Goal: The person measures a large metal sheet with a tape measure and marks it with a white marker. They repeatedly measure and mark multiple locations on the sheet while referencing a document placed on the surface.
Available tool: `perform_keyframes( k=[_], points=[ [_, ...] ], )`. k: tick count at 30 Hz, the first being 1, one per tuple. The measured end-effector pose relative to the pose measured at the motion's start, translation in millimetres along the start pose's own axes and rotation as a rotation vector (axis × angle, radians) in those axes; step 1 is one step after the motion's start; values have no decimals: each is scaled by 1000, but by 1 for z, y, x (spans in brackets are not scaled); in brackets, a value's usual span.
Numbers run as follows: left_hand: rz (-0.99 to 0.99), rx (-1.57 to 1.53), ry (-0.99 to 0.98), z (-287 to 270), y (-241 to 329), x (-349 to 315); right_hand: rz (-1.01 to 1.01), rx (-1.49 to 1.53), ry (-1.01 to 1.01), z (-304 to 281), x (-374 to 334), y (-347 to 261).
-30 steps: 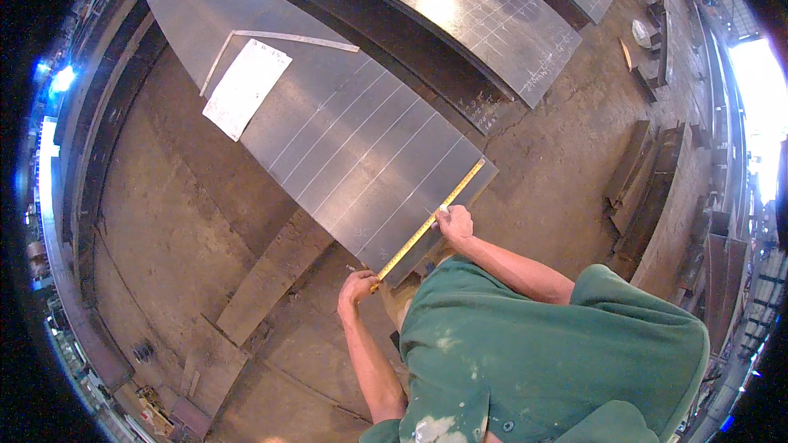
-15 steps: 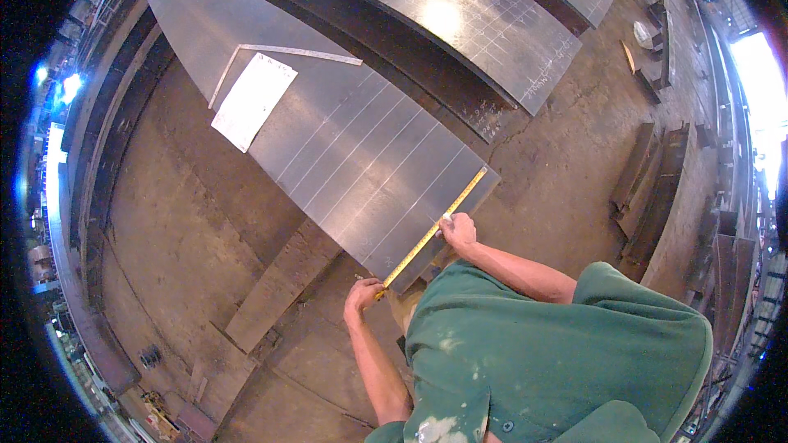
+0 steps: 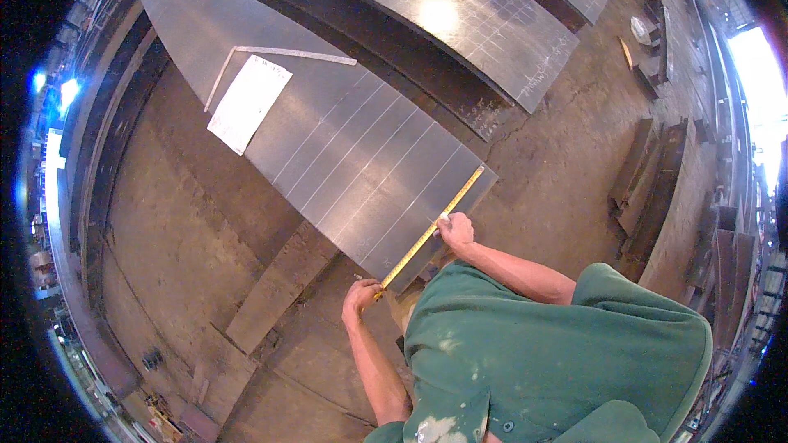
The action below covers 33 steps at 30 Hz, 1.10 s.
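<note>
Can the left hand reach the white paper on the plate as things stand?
Probably not. The left hand pins the tape at the plate's near edge; the paper lies far up the plate, seemingly beyond arm's length, though nothing blocks the way.

Metal workshop / fab shop: big steel plates [image 3: 345,139] w/ chalk lines laid out low over a dirty concrete floor [image 3: 164,254], steel beams [image 3: 648,189] stacked at the side, a steel square [image 3: 279,56] & paper sheet [image 3: 249,103] on the plate.
</note>
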State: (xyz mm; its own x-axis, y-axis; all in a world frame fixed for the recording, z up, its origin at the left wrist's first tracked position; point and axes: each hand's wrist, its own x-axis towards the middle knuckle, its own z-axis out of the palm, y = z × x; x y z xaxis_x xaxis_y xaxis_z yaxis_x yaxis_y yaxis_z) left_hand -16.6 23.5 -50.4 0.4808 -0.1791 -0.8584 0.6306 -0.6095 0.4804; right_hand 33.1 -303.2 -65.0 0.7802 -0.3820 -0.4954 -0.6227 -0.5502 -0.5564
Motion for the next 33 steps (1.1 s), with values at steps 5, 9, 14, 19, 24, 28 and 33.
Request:
perform_keyframes(
  k=[5,9,14,19,24,28,33],
  points=[
    [8,68,3,-3,2,-3,-101,-20,13,-6,-2,0],
    [-21,138,100,-8,36,-29,-99,155,-17,-26,-13,-25],
    [-35,110,203,-50,79,-43,-143,341,-36,-23,22,-79],
    [183,320,391,-151,103,-2,-284,424,87,31,102,-169],
    [-26,315,435,-235,179,32,-202,355,132,77,182,-241],
    [-41,371,440,-293,179,67,-104,242,152,111,208,-277],
    [-130,322,355,-333,164,83,45,365,61,112,179,-319]
  ],
)
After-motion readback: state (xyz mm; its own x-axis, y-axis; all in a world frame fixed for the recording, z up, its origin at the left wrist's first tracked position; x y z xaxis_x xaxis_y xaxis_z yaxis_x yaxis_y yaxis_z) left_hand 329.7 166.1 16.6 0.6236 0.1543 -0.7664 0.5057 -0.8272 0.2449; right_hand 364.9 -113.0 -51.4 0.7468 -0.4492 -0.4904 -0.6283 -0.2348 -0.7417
